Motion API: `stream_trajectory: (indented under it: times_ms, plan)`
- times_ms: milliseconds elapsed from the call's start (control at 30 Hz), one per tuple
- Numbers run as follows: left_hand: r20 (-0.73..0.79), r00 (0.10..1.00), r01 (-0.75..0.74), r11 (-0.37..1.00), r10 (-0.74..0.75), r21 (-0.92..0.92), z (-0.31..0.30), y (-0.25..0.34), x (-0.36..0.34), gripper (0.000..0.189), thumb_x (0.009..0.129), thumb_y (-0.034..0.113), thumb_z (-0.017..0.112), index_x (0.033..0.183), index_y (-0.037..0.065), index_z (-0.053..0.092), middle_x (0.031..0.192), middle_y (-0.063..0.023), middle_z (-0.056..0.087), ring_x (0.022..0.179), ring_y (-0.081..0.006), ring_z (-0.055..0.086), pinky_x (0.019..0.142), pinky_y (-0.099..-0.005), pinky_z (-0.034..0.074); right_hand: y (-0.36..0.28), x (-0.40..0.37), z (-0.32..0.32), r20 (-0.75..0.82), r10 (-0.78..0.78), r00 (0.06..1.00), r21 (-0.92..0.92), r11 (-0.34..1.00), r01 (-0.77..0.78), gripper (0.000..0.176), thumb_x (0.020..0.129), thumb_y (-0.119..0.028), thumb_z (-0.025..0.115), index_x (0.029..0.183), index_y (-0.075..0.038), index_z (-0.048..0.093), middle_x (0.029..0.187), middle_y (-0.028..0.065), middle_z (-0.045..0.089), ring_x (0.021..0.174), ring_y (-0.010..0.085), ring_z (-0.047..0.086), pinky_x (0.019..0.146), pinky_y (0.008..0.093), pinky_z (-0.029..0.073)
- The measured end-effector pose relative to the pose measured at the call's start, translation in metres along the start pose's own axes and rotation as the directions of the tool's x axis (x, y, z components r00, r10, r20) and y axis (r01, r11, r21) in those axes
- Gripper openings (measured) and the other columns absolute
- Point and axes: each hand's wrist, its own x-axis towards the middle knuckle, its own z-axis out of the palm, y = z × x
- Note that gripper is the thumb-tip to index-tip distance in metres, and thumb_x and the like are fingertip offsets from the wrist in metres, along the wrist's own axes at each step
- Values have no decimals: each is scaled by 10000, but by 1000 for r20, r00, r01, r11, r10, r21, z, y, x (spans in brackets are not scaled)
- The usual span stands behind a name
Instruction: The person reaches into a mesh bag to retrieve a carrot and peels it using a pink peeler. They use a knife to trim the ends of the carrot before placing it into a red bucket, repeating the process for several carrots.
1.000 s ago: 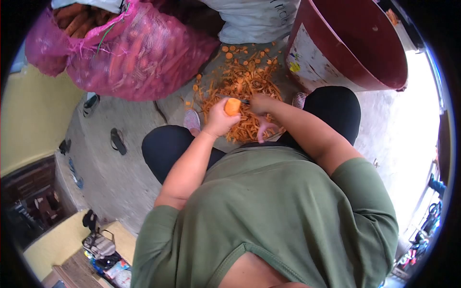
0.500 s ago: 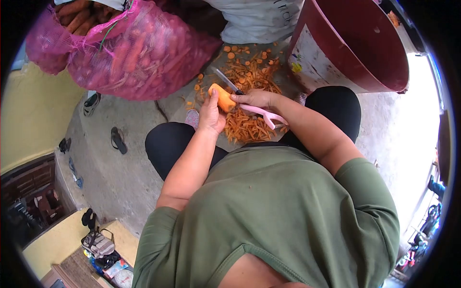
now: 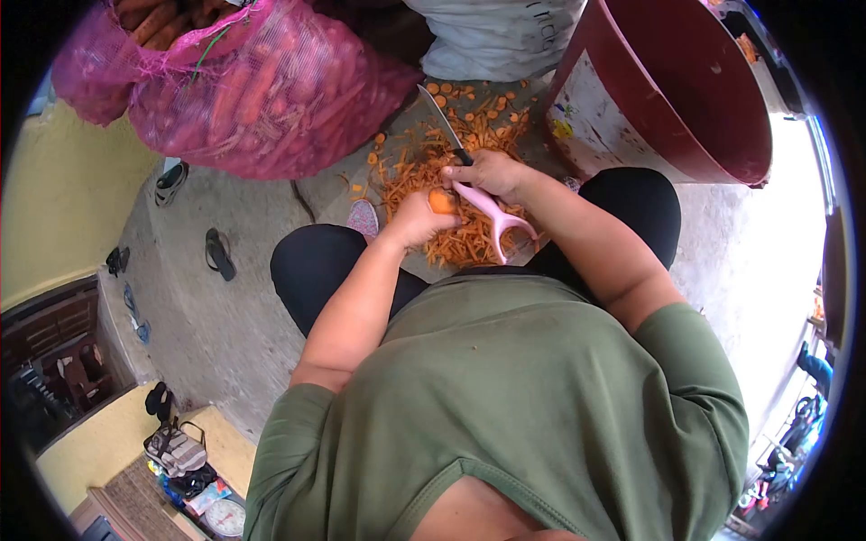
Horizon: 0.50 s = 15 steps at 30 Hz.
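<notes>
My left hand (image 3: 417, 221) is wrapped round a peeled carrot (image 3: 441, 201), whose orange end shows past the fingers. Close beside it, my right hand (image 3: 492, 173) grips a knife (image 3: 442, 122) with a black handle, its blade pointing up and away to the left. A pink peeler (image 3: 492, 216) is held in the same right hand, with its forked head hanging toward my lap. Below both hands, orange carrot peelings (image 3: 460, 245) are heaped on the floor, and cut round carrot slices (image 3: 483, 113) lie farther out.
A pink mesh sack (image 3: 271, 99) full of carrots stands at the far left. Beyond the peelings is a white sack (image 3: 496, 41). A large dark red tub (image 3: 622, 99) leans at the right. One dark slipper (image 3: 218, 254) lies on the concrete floor to the left.
My left hand has lowered and turned the carrot, so its end now faces up. The knife blade has swung more upright, and the peeler's head has dropped slightly.
</notes>
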Motion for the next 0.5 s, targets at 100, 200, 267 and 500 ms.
stream_trajectory:
  times_ms: [100,200,267,500]
  plan:
    - [-115,991,-71,994,62,-78,-2,-10,6,295,599,35,668,863,-5,542,770,-35,578,692,-103,531,633,-235,432,-10,-10,-7,-86,42,995,-430,900,-75,362,758,-371,549,771,-14,608,678,118,572,639,211,538,626,307,426]
    - [-207,973,-104,995,102,1,-6,-16,13,304,581,58,680,849,-4,551,765,-42,589,684,-120,543,631,-246,434,-17,-30,11,-183,22,983,-726,671,-150,479,738,-425,526,762,50,575,801,259,563,765,343,560,664,390,424]
    - [-210,975,-105,987,78,-118,-5,-19,16,343,541,116,707,826,3,554,751,-55,597,666,-147,558,617,-259,434,-15,-33,14,-147,67,987,-759,633,-156,474,759,-416,495,775,51,576,770,234,566,743,334,560,676,374,428]
    - [-256,960,-66,979,115,194,-5,-20,18,285,552,170,663,789,33,586,742,-90,605,701,-200,580,643,-286,439,-7,-33,17,-113,35,993,-802,587,-112,482,779,-412,453,784,55,573,783,240,562,757,337,556,687,387,427]
